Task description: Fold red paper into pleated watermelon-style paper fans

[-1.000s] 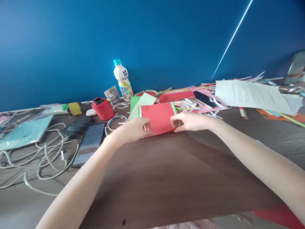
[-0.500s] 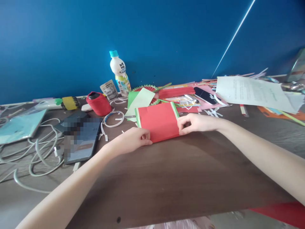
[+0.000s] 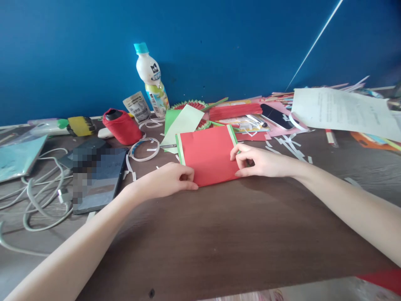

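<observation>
Red paper is pinched by the left hand at its near corner and, apparently, by the right hand at its edge.

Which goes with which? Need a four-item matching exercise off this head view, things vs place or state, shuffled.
Things
1. Red paper sheet with green-and-white side borders
2. White plastic bottle with turquoise cap
3. Dark flat rectangular item
4. White paper sheet with printed lines

Places or states
A. Lying on pink paper
B. Farthest right of the four
C. Touched by left hand and right hand
D. Standing before the blue wall

Pairs: 1-C, 2-D, 3-A, 4-B
</observation>
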Motion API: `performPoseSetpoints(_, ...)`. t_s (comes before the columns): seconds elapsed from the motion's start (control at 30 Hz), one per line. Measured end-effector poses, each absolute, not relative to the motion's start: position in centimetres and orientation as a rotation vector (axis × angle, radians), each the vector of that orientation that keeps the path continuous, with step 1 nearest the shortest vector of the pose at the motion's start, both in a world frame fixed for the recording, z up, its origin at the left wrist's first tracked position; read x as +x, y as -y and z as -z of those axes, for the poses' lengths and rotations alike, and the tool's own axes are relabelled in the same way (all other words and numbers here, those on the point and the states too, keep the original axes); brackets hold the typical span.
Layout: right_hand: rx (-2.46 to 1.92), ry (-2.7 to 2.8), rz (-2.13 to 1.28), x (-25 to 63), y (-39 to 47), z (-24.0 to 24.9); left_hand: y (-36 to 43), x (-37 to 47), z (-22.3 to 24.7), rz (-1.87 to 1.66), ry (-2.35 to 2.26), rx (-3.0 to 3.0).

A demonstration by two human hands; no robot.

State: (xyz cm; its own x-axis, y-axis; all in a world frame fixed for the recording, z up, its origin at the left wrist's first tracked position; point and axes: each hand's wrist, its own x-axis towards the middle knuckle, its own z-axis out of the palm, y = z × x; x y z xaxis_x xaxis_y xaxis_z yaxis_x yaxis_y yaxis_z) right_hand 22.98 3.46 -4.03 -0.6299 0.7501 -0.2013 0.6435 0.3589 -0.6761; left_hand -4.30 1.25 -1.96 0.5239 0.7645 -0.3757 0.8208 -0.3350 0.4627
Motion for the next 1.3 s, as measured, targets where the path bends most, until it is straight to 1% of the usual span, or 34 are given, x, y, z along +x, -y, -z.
performPoseSetpoints(0.23,-1.307,2.456,-1.113,23.7,-4.1,4.7,-1.4,-4.3,2.1,0.144,-1.243,2.201)
performPoseSetpoints(0.5,-1.211,2.483,-1.280,24.6,-4.3,3.7,-1.5,-4.7,2.4,0.128,-1.274,2.163)
performPoseSetpoints(0.93,-1.258,2.423,-1.221,24.7,-4.1,4.0,-1.6,-4.5,2.4,0.130,-1.256,2.207)
performPoseSetpoints(1.3,-1.244,2.544,-1.138,24.2,-3.8,4.0,-1.5,-4.3,2.4,0.183,-1.264,2.269)
